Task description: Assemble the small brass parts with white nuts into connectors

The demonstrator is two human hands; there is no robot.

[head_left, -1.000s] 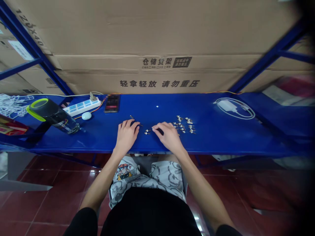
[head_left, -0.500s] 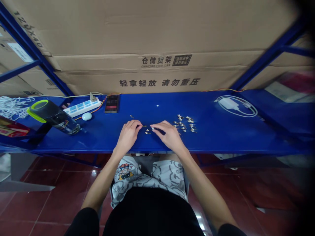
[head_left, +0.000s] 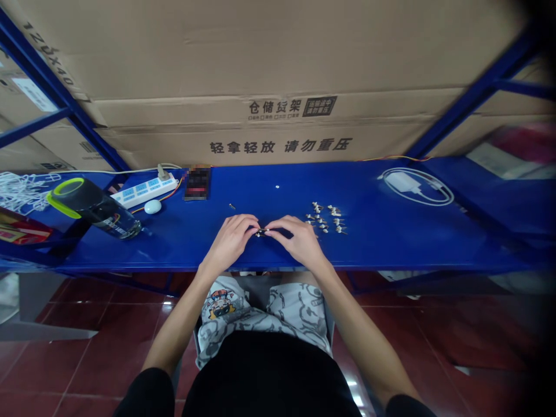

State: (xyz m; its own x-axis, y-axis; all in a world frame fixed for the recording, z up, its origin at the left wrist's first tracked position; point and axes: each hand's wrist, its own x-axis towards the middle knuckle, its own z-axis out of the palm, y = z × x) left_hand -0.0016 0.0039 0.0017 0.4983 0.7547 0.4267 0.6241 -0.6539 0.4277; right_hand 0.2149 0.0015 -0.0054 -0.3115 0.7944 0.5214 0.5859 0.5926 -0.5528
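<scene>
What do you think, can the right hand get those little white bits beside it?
Probably yes: the little white bits lie close beside the right hand, with nothing seeming to block them. But it seems busy pinching a tiny part, so it might need to let go first.

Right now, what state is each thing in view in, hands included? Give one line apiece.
Left hand, pinching a tiny part
Right hand, pinching, fingertips meeting the left's
White-tipped parts, scattered loose on the blue shelf
Lone small piece, lying apart
Power strip, one plug inserted
White charger, lying, cable coiled
Bottle, upright or leaning: cannot tell
</scene>
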